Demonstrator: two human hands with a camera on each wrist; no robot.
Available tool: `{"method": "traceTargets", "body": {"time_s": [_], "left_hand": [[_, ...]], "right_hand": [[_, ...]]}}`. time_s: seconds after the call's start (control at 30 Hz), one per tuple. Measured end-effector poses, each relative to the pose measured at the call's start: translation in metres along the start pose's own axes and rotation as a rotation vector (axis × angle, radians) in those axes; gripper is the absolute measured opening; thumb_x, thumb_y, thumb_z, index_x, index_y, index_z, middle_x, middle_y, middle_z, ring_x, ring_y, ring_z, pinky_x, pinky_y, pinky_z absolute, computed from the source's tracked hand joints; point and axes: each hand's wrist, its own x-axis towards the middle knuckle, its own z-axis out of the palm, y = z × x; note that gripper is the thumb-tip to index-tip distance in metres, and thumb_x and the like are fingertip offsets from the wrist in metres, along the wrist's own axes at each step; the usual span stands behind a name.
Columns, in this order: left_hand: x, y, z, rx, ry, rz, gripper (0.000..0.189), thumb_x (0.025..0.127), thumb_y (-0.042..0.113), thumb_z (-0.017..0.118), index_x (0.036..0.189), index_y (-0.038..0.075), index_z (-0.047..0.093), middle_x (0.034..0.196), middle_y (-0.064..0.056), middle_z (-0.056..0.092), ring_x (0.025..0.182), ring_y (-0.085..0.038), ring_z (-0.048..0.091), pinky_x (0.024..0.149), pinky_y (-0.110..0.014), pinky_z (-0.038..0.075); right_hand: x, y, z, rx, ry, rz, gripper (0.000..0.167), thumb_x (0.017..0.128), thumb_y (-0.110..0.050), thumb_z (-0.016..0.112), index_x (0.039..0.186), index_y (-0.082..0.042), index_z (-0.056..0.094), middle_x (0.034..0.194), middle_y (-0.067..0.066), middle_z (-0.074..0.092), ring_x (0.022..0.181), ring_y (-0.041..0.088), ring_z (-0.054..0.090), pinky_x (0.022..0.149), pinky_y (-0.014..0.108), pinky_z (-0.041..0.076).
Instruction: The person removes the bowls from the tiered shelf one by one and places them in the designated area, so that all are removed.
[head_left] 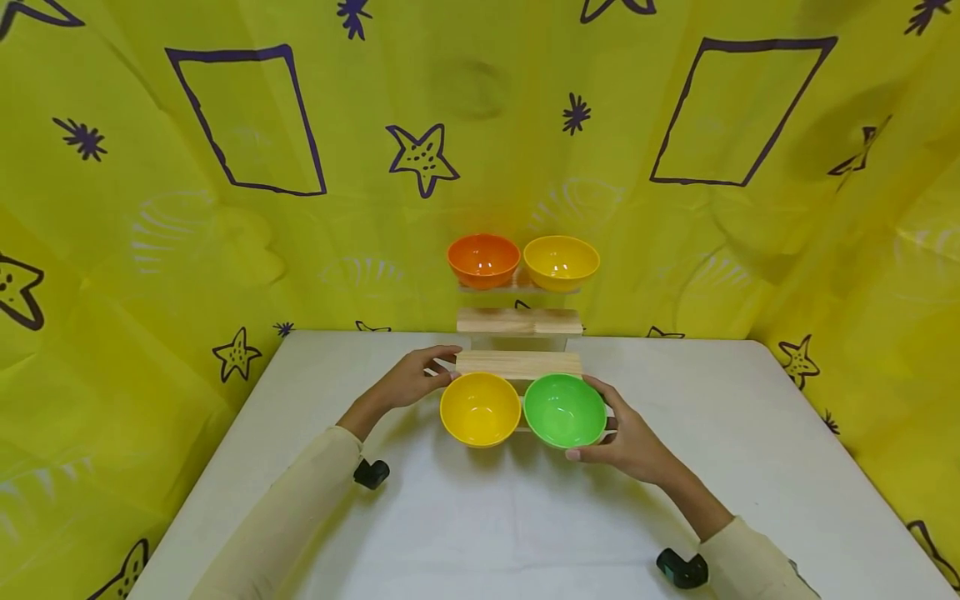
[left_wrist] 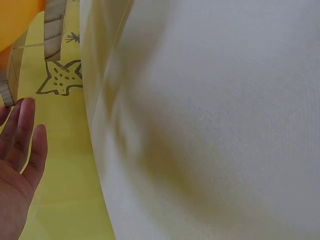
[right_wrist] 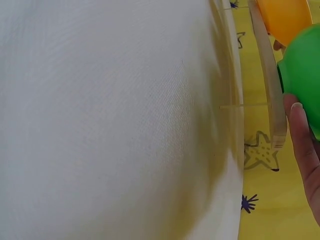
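Note:
A green bowl [head_left: 564, 412] sits at the right of the lowest step of a wooden stepped rack [head_left: 517, 363]. My right hand [head_left: 636, 440] holds it, thumb at its front rim and fingers around its right side; in the right wrist view a finger [right_wrist: 302, 135] lies against the green wall. Beside it on the left is a yellow bowl [head_left: 480, 410]. My left hand [head_left: 408, 378] is at the rack's left end, fingertips right at the wood and thumb close to the yellow bowl. The left wrist view shows these fingers [left_wrist: 36, 155] extended, nothing gripped.
On the rack's top step stand an orange bowl [head_left: 483, 262] and another yellow bowl [head_left: 562, 263]. The middle steps show bare wood. A white-covered table [head_left: 480, 533] lies under the rack, and a yellow patterned curtain [head_left: 495, 183] hangs behind and at both sides.

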Motion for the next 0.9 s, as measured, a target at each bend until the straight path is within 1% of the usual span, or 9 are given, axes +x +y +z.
{"method": "traceTargets", "body": {"time_s": [0.23, 0.5, 0.63, 0.9], "left_hand": [[0.0, 0.001, -0.002, -0.007, -0.005, 0.006, 0.052, 0.1, 0.029, 0.064, 0.148, 0.013, 0.05, 0.138, -0.013, 0.059, 0.116, -0.03, 0.064, 0.089, -0.04, 0.057], [0.002, 0.001, -0.006, -0.002, -0.004, 0.013, 0.052, 0.1, 0.029, 0.065, 0.147, 0.012, 0.051, 0.14, -0.013, 0.059, 0.117, -0.03, 0.064, 0.089, -0.04, 0.057], [0.001, 0.002, -0.006, -0.004, 0.001, 0.012, 0.052, 0.1, 0.03, 0.065, 0.147, 0.013, 0.051, 0.141, -0.012, 0.058, 0.118, -0.03, 0.063, 0.089, -0.04, 0.057], [0.001, 0.0, -0.003, -0.011, -0.013, 0.023, 0.053, 0.1, 0.029, 0.065, 0.148, 0.011, 0.05, 0.143, -0.013, 0.057, 0.118, -0.03, 0.064, 0.091, -0.04, 0.057]], "right_hand": [[0.0, 0.003, -0.001, 0.002, 0.016, -0.008, 0.106, 0.074, -0.016, 0.09, 0.157, -0.011, 0.023, 0.15, 0.027, 0.035, 0.102, 0.034, 0.068, 0.075, 0.033, 0.058], [-0.001, 0.0, -0.004, 0.014, 0.013, -0.017, 0.105, 0.074, -0.014, 0.09, 0.157, -0.011, 0.024, 0.149, 0.027, 0.035, 0.102, 0.035, 0.068, 0.076, 0.035, 0.059], [-0.004, -0.002, -0.006, 0.04, 0.005, -0.015, 0.105, 0.074, -0.012, 0.089, 0.157, -0.012, 0.024, 0.15, 0.027, 0.033, 0.102, 0.035, 0.067, 0.075, 0.034, 0.059], [-0.014, -0.002, -0.008, 0.085, -0.023, -0.033, 0.105, 0.075, -0.007, 0.088, 0.158, -0.011, 0.022, 0.154, 0.028, 0.026, 0.101, 0.036, 0.067, 0.074, 0.033, 0.06]]}}
